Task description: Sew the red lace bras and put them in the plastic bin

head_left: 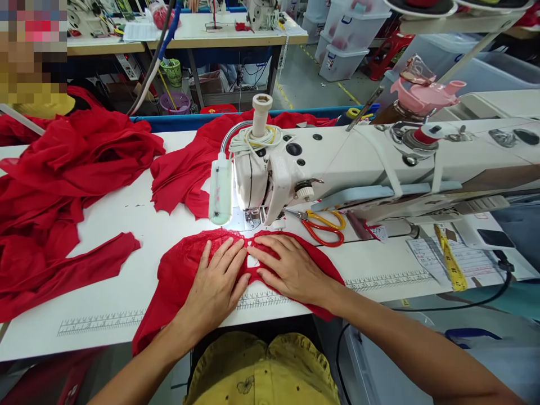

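A red lace-trimmed garment piece (172, 281) lies spread on the white sewing table (105, 304), just in front of the sewing machine's needle area (252, 216). My left hand (219, 275) rests flat on its left half, over the lace, fingers extended. Flat on the right half lies my right hand (291, 267), its fingers pointing left toward the middle. Between the hands the two halves meet around a small gap where the white tabletop shows. Scissors with orange and yellow handles (323, 228) lie right of the needle area.
Red fabric heaps (84, 152) cover the table's left side, with more red fabric (181, 169) behind the machine. At right are a yellow tape measure (451, 259), papers (422, 259) and a dark phone-like object (495, 238). Another person is at the upper left.
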A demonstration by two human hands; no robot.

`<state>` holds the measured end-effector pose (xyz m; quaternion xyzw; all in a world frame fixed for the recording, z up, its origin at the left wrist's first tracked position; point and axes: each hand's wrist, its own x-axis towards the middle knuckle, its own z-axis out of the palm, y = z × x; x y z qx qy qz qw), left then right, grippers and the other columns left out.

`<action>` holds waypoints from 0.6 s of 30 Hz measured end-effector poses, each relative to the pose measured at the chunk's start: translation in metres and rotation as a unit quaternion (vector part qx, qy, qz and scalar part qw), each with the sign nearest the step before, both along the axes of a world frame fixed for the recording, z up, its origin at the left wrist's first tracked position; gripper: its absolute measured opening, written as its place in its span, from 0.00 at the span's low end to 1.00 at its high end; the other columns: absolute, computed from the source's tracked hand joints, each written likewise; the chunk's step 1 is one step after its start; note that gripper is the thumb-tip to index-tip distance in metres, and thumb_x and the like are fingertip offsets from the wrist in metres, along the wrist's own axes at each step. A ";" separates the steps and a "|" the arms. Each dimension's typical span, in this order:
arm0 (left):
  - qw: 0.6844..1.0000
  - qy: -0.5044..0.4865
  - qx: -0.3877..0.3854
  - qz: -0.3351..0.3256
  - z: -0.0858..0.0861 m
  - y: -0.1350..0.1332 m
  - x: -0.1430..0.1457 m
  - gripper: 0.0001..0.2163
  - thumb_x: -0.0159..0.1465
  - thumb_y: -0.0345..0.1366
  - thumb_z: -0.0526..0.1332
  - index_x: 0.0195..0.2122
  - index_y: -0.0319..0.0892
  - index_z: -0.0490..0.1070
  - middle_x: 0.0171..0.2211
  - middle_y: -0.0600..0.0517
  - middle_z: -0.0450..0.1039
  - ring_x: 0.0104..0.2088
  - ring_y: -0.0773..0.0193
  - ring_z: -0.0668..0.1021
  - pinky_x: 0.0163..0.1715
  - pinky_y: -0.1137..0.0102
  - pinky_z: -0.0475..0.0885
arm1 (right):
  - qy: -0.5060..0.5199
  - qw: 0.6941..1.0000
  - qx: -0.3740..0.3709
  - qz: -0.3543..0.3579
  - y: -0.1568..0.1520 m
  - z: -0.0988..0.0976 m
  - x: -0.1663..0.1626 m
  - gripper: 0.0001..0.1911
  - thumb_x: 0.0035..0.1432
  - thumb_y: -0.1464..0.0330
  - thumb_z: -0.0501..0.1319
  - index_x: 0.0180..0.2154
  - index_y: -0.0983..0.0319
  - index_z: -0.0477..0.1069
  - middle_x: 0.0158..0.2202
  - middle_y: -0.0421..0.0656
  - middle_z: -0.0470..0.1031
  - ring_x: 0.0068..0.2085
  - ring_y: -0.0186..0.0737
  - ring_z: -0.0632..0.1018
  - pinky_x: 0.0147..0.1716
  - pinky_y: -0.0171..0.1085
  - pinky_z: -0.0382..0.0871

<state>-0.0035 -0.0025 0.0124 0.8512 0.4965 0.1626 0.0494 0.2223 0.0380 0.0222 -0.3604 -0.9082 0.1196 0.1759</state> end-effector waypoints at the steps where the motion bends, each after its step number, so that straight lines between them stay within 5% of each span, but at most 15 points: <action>1: 1.000 0.000 0.003 0.000 0.000 0.000 0.000 0.20 0.73 0.39 0.54 0.64 0.40 0.64 0.65 0.44 0.67 0.66 0.50 0.67 0.70 0.47 0.50 | -0.008 1.000 0.001 -0.003 0.000 0.000 -0.001 0.23 0.68 0.65 0.57 0.63 0.57 0.67 0.61 0.50 0.70 0.60 0.51 0.70 0.59 0.53 0.69; 8: 1.000 0.015 0.008 0.002 -0.002 -0.003 0.000 0.20 0.73 0.39 0.53 0.65 0.40 0.64 0.65 0.44 0.67 0.66 0.49 0.67 0.69 0.46 0.52 | -0.022 1.000 0.017 -0.006 -0.003 0.000 -0.003 0.22 0.69 0.65 0.56 0.62 0.59 0.68 0.61 0.52 0.70 0.60 0.52 0.70 0.58 0.53 0.68; 13: 1.000 -0.003 -0.020 -0.015 0.019 0.008 -0.002 0.16 0.73 0.37 0.52 0.59 0.41 0.68 0.60 0.43 0.72 0.63 0.50 0.70 0.65 0.46 0.59 | -0.016 0.999 0.027 0.018 0.002 0.013 -0.001 0.19 0.70 0.63 0.56 0.59 0.59 0.69 0.57 0.50 0.73 0.56 0.47 0.73 0.56 0.49 0.68; 18: 0.997 -0.068 -0.009 0.034 0.030 0.040 -0.001 0.12 0.72 0.34 0.53 0.53 0.40 0.68 0.48 0.44 0.76 0.49 0.52 0.75 0.54 0.53 0.69 | -0.025 0.988 0.097 -0.115 0.012 0.018 -0.009 0.15 0.71 0.68 0.53 0.52 0.62 0.73 0.47 0.51 0.76 0.47 0.51 0.74 0.48 0.51 0.67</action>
